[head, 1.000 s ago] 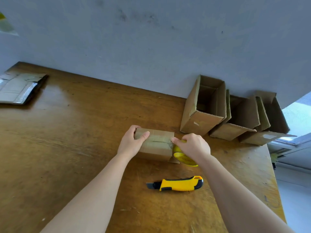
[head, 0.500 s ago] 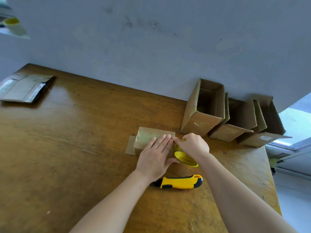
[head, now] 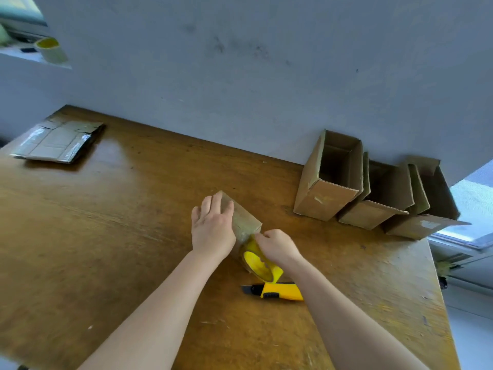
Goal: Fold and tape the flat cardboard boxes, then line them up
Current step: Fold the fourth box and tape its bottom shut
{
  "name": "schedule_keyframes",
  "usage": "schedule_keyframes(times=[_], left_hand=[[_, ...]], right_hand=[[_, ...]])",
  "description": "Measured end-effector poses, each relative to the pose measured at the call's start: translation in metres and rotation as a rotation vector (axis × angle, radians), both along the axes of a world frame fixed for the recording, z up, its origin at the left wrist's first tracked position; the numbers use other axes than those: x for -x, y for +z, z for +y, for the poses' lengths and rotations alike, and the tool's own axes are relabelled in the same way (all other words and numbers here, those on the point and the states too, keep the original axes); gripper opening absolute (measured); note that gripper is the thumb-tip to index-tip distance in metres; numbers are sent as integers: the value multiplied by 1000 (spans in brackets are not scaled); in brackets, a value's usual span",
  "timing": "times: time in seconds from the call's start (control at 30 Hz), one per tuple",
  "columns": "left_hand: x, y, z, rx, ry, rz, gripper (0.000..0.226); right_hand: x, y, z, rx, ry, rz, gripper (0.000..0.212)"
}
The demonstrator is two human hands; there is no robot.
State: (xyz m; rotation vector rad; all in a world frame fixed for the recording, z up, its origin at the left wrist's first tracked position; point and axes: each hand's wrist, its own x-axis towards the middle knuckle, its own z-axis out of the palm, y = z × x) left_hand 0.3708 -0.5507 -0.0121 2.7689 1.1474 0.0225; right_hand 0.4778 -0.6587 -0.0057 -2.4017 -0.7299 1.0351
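Wooden counter (head: 106,236): cardboard box (head: 245,220) now turned diagonal under flat-fingered left hand (head: 212,231); right hand (head: 277,248) clutching yellow tape roll (head: 256,260), drawn closer to utility knife (head: 280,291).

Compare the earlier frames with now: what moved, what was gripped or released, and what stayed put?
The left hand let go of the left end of the box and now lies flat on it. The box swung from crosswise to diagonal, and the right hand, gripping the tape roll, drew back toward the knife. The knife, three open boxes and flat cardboard stack stayed put.
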Motion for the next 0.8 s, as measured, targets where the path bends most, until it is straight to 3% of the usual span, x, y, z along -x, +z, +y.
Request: schedule_keyframes(times=[0.2, 0.27, 0.4, 0.53, 0.8], left_hand=[[7, -6, 27, 148, -68, 40, 54], [8, -8, 37, 183, -90, 66, 54], [11, -9, 44, 203, -125, 71, 53], [11, -9, 46, 220, -127, 58, 55], [13, -11, 46, 197, -168, 111, 98]], right_hand=[[23, 7, 4, -191, -130, 501, 14], [34, 2, -1, -230, -128, 579, 9], [47, -13, -5, -231, -187, 493, 24], [54, -21, -1, -75, -314, 489, 44], [51, -11, 5, 16, -228, 402, 52]])
